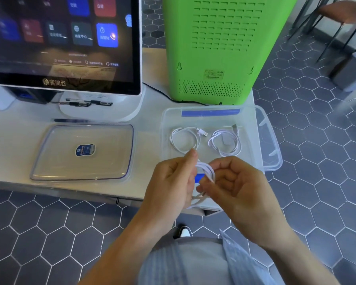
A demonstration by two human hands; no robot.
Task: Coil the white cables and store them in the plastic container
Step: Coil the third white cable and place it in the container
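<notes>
left hand (pixel 173 179) and right hand (pixel 234 182) both curled round a thin white cable (pixel 206 171), held at the near rim to wind it | clear plastic container (pixel 269 140) on pale surface (pixel 19 130) holds two coiled white cables (pixel 184 138) | clear flat lid (pixel 80 171) beside it, green vented box (pixel 220 48) behind; drop path looks unobstructed
</notes>
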